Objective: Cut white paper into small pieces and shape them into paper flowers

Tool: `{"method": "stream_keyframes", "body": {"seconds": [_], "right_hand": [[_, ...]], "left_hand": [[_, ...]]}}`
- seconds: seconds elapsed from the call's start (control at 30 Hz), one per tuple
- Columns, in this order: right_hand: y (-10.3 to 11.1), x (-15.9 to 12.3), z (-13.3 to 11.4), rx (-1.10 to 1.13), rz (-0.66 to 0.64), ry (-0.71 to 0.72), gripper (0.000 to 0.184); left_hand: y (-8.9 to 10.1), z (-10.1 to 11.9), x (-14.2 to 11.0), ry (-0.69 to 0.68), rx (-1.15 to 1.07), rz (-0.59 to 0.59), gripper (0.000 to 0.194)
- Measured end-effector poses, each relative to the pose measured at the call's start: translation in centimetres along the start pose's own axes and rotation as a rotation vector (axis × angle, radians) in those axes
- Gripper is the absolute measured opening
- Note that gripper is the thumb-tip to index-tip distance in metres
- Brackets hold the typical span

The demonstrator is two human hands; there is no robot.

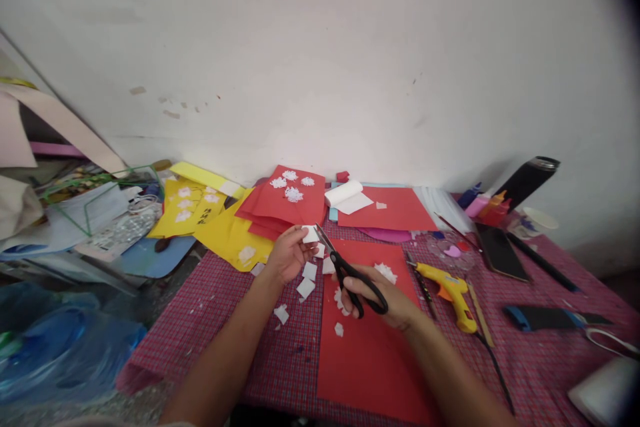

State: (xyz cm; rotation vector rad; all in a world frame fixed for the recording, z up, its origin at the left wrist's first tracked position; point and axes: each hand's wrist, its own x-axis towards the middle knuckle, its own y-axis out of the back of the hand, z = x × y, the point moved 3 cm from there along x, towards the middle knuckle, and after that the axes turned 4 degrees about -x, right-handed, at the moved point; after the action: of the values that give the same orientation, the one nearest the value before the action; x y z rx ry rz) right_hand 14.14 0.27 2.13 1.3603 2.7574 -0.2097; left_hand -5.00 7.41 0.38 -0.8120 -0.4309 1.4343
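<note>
Between the fingers of my left hand [290, 255] is a small white paper square [310, 234], held up over the table. My right hand [377, 290] grips black-handled scissors [345, 273], whose blades point up and left at the edge of that square. I cannot tell whether the blades touch it. Below my hands lies a red sheet [370, 367] carrying white paper flowers [385, 273] and a loose white scrap [339, 329]. Several cut white pieces [305, 288] are scattered on the checked cloth left of the sheet.
At the right lie a yellow glue gun [450, 287] with its cord, a phone [501, 251], a blue-black cutter [543, 318] and paint bottles [493, 207]. Red sheets with white flowers [294, 195], a white paper roll [345, 195] and yellow sheets [230, 230] are along the back.
</note>
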Motion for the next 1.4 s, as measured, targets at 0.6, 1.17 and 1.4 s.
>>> {"method": "stream_keyframes", "body": {"seconds": [0.6,1.17,1.4], "right_hand": [[0.0,-0.15,0.64,-0.019,-0.108,0.03,0.037],[0.14,-0.09,-0.22,-0.003,-0.002,0.076,0.039],[0.31,-0.06,0.35,0.004,-0.045,0.103,0.039]], "left_hand": [[0.59,0.07,0.23,0.021,-0.123,0.055,0.019],[0.34,0.0,0.27,0.001,-0.103,0.008,0.037],[0.22,0.12,0.13,0.037,-0.143,0.024,0.025]]}}
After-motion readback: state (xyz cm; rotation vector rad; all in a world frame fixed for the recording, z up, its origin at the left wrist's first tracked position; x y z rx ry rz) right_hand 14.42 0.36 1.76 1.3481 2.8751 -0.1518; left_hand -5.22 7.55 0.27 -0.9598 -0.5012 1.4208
